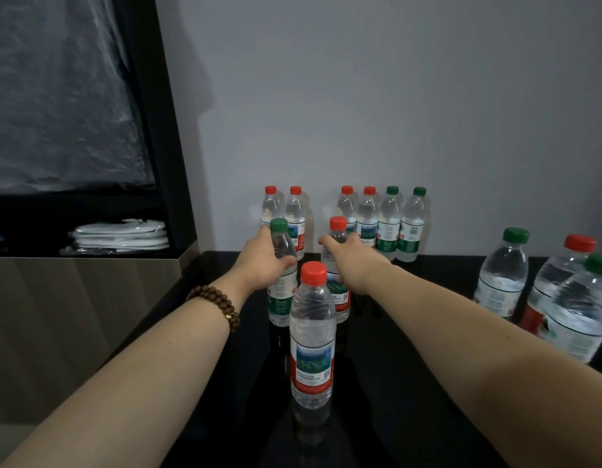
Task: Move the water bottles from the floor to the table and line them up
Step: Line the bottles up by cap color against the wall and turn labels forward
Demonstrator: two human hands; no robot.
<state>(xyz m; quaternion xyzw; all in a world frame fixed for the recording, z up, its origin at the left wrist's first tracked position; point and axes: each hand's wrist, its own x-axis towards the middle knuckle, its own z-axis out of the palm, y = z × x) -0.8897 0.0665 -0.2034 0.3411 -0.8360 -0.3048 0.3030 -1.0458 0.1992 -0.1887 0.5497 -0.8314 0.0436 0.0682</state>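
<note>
My left hand grips a green-capped water bottle standing on the glossy black table. My right hand grips a red-capped bottle beside it. In front of both stands a red-capped bottle, free of either hand. Along the wall runs a row of several upright bottles, red caps to the left and two green caps at the right end, with a gap after the first two.
Three more bottles stand clustered at the table's right edge. A dark cabinet frame with folded white items in plastic sits to the left. A grey wall backs the table.
</note>
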